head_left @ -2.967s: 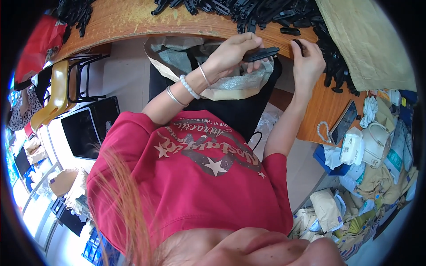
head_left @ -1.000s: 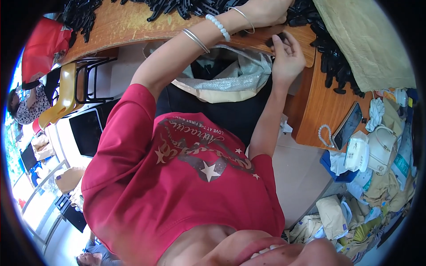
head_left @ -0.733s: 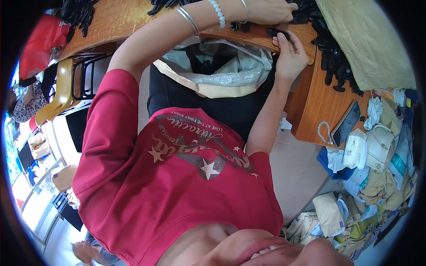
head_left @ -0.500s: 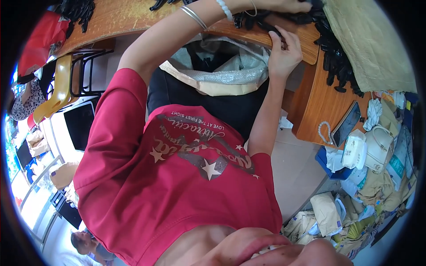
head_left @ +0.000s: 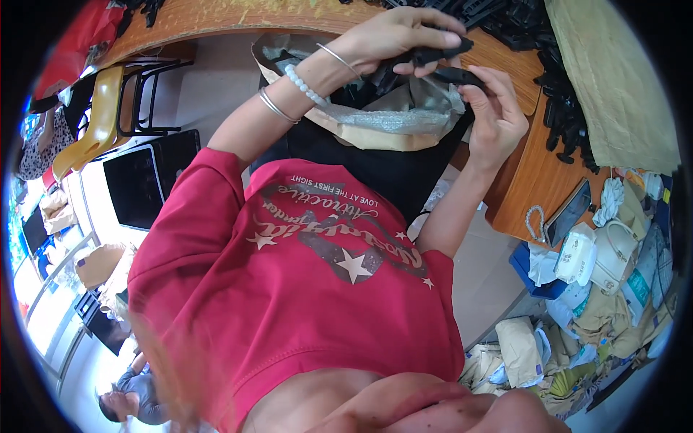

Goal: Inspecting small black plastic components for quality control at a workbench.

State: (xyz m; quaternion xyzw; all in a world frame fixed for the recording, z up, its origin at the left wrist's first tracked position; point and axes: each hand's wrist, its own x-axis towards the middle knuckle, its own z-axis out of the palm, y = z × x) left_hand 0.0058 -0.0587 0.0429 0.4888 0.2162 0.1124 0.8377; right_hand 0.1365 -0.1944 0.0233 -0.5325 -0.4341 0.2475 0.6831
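Note:
My left hand (head_left: 390,35), with bracelets on its wrist, is closed around a black plastic piece (head_left: 442,52) above the mouth of an open sack (head_left: 393,137). Beside it, my right hand (head_left: 499,108) pinches another slim black plastic piece (head_left: 458,75) between thumb and fingers. The tips of the two pieces come close together; whether they touch I cannot tell. The sack, with a silvery lining, rests at my lap and has dark pieces inside, partly hidden by my left forearm. A heap of black plastic pieces (head_left: 559,108) lies on the wooden table beyond my hands.
The curved wooden table (head_left: 289,27) runs along the far side. A phone (head_left: 568,211), a beaded bracelet (head_left: 534,222) and a tissue pack (head_left: 576,252) lie at right, near a white handbag (head_left: 615,249) and piled packages. A yellow chair (head_left: 97,123) stands left; a person (head_left: 133,397) is far lower left.
Both hands have come back from the table's edge to over the sack. My left hand has drawn nearer and left; my right hand has shifted right and slightly nearer.

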